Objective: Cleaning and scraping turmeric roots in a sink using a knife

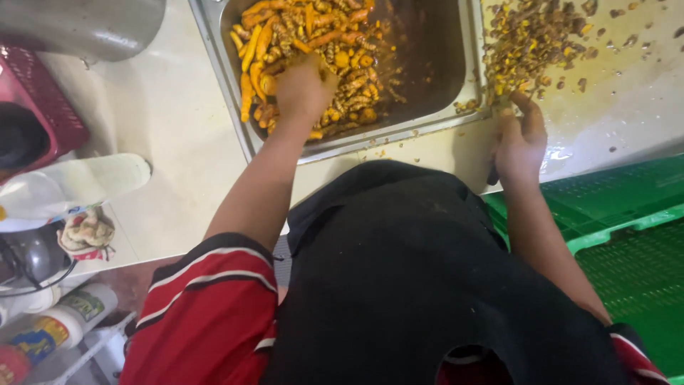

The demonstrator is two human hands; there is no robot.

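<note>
The left hand (303,89) digs closed-fingered into the heap of orange-yellow turmeric roots (313,50) in the steel sink basin (434,64), while the right hand (520,139), seemingly gripping a dark handle, rests below the brown peel scraps (531,39) on the pale desk (171,121).

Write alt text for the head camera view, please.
A person's left hand reaches into a metal sink full of orange-yellow turmeric roots, while the right hand rests on the wet pale counter beside a pile of brown peel scraps.
</note>
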